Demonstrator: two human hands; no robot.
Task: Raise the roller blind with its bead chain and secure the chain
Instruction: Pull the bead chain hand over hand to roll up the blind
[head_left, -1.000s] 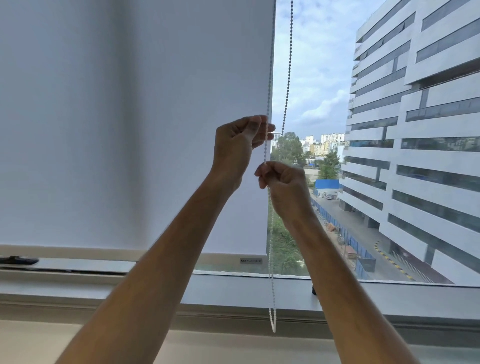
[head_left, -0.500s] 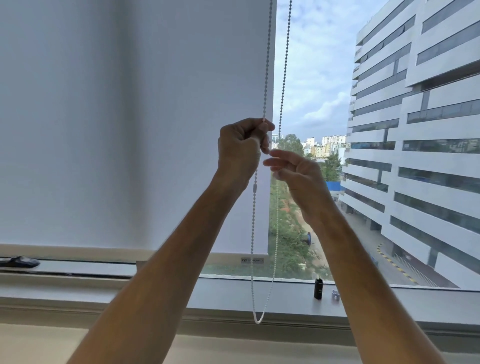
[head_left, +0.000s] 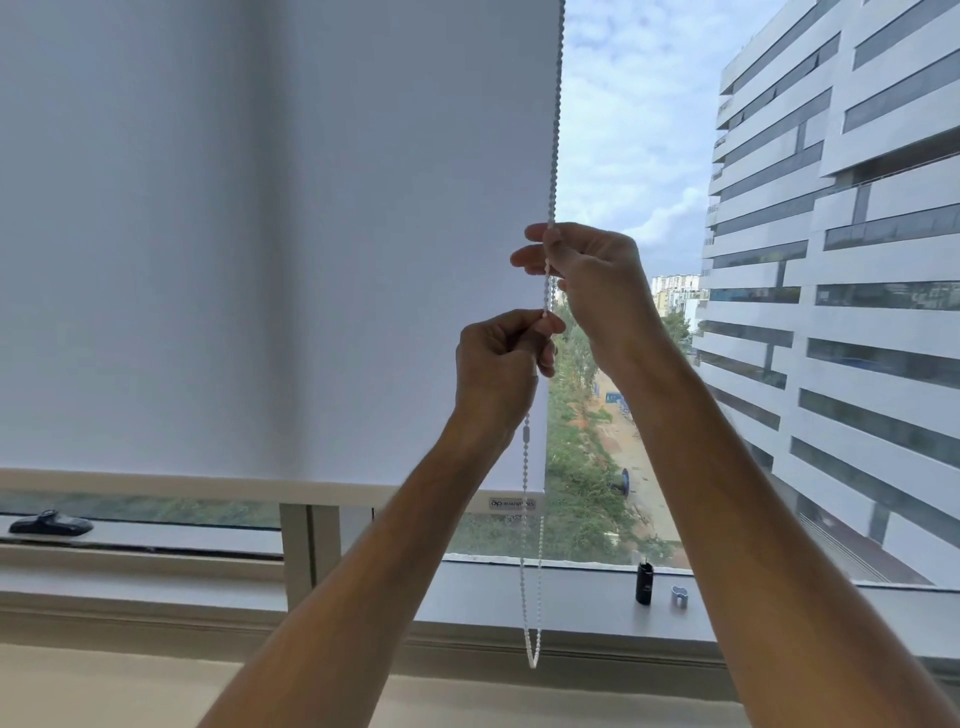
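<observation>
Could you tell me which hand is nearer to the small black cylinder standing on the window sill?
Left. The left hand is lower, up and left of the black cylinder; the right hand is higher still, both well above it.

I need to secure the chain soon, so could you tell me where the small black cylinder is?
In the head view, the black cylinder stands upright on the window sill, lower right, between the hanging bead chain and a small grey clip.

Your blind (head_left: 270, 234) fills the left and centre of the frame. The bead chain (head_left: 551, 156) hangs along its right edge. Your right hand (head_left: 587, 275) sits above your left hand (head_left: 501, 364) on the chain. Lower right, a small cylinder (head_left: 644, 583) stands on the sill (head_left: 519, 597), left of a clip (head_left: 678, 596).
</observation>
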